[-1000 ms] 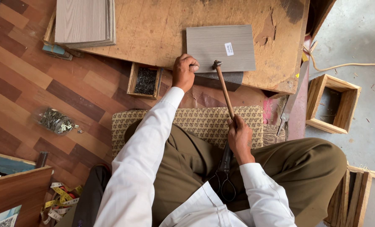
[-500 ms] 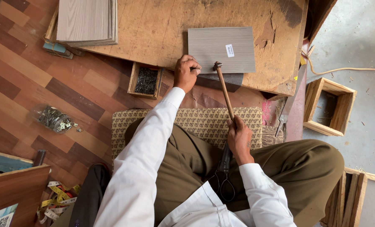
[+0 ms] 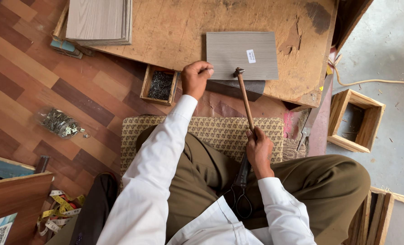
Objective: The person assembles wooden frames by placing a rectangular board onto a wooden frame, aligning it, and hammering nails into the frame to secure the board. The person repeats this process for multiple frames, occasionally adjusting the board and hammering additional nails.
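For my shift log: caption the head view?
Right hand holds hammer at grey panel; left hand pinches its edge.

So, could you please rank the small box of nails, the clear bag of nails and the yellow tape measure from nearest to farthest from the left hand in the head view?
1. Small box of nails, just left of the left hand.
2. Clear bag of nails, on the floor farther left.
3. Yellow tape measure, bottom left corner.
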A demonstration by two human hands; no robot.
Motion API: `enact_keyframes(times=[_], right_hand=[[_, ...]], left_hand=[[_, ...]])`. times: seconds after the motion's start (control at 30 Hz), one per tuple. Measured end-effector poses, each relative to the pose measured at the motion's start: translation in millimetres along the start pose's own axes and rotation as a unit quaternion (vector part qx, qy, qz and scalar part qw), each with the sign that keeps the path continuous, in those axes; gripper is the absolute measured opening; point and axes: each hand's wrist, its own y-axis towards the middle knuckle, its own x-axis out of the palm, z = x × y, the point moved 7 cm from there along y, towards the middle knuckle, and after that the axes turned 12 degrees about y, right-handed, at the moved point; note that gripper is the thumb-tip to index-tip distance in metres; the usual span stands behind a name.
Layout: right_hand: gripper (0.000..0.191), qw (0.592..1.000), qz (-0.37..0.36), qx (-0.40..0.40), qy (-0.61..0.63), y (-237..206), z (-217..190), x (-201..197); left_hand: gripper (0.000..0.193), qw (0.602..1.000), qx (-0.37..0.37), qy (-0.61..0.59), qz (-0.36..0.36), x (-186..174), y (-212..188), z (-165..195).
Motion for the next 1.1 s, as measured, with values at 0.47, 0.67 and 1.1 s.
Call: enact_keyframes(times=[0.47, 0.67, 1.1], right_hand=[[0.033, 1.000, 0.008, -0.006, 0.012, 0, 4, 1], [0.035, 0.999, 0.015, -0.016, 0.034, -6, -8, -1], [0.031, 0.983, 0.006, -0.184, 0.013, -22, -50, 6]], left_hand=[[0.013, 0.988, 0.049, 0.146, -0.011, 31, -11, -2], [0.010, 0.988, 0.037, 0.151, -0.007, 33, -12, -3], [0.011, 0.991, 0.023, 0.133, 0.019, 34, -13, -8]])
